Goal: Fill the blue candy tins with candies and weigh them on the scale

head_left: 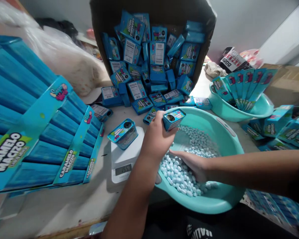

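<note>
My left hand [156,136] is closed around a small blue candy box [173,118], held with its open round hole up over the teal basin [221,132]. My right hand [193,164] rests in the pale blue candies [186,166] inside that basin, fingers curled into them. A second small blue box [123,133] sits on the white digital scale [124,159], just left of my left hand.
A tipped cardboard carton [154,13] spills many blue boxes [149,66] onto the table. Stacked blue display packs [35,126] lie at left. A smaller teal bowl [239,109] with flat unfolded boxes stands at right, more blue boxes [284,127] beside it.
</note>
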`<action>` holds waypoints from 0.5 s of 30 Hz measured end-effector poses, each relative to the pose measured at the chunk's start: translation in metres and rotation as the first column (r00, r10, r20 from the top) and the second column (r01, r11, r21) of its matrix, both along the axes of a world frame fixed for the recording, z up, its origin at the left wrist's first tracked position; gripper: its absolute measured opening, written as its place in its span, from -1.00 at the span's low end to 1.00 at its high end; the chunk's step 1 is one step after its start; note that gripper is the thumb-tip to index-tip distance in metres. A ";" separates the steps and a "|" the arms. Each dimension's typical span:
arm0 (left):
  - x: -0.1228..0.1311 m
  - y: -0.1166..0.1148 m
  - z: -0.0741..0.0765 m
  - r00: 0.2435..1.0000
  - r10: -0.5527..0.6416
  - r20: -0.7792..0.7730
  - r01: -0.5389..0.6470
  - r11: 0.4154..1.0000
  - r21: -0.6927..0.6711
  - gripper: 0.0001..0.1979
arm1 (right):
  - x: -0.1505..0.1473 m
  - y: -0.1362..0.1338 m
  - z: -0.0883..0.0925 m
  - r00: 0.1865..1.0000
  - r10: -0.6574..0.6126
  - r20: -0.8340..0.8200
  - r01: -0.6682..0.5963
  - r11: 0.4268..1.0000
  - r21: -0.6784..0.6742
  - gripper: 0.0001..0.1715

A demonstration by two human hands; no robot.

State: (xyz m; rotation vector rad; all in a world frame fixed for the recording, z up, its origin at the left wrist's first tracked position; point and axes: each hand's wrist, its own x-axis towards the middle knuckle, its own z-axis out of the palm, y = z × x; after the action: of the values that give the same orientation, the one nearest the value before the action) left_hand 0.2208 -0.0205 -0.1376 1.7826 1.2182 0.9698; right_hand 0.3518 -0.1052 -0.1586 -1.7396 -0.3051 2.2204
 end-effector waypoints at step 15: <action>-0.004 -0.002 0.000 0.999 -0.046 -0.003 0.046 0.999 0.018 -0.60 | -0.014 0.025 -0.011 0.901 -0.363 -0.238 0.405 0.900 0.160 -0.44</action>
State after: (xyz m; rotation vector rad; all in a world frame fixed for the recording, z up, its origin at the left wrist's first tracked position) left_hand 0.2170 -0.0224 -0.1374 1.8183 1.1685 0.9556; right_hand 0.3375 -0.0800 -0.1698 -1.3176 -0.1211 1.9733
